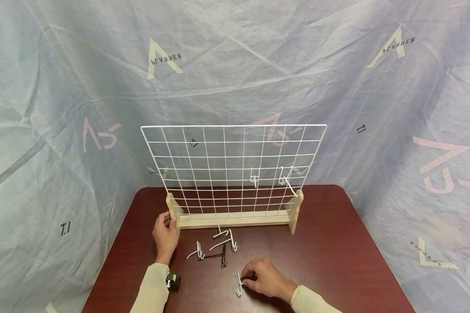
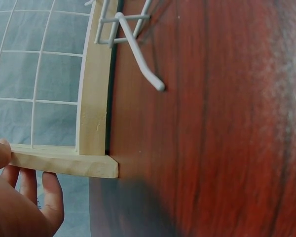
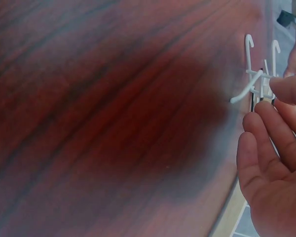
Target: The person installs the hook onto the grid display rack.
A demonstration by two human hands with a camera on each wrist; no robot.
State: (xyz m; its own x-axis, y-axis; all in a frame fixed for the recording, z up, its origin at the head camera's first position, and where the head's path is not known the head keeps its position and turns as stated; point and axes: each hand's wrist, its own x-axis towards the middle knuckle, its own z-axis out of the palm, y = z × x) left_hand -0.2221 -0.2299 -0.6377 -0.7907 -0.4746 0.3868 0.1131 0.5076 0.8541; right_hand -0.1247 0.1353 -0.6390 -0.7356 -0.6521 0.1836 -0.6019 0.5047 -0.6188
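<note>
A white wire grid panel (image 1: 215, 168) stands in a wooden base (image 1: 235, 221) at the back of the table. My left hand (image 1: 166, 234) holds the base's left side piece (image 2: 64, 164), thumb on one face and fingers on the other. Near the table's front, my right hand (image 1: 267, 278) pinches a white wire hook (image 1: 239, 284) between thumb and fingers. In the right wrist view the two bent tips and short prong of this white hook (image 3: 248, 54) show beyond the fingertips. Two white hooks hang on the grid's right part, a shorter one (image 1: 254, 177) and a longer one (image 1: 287, 179).
Between the hands lie several loose hooks, among them a white hook (image 1: 199, 251), a black hook (image 1: 223, 255) and another white hook (image 1: 232, 241) close to the base. The dark red table (image 1: 337, 252) is surrounded by hanging grey printed cloth (image 1: 235, 78).
</note>
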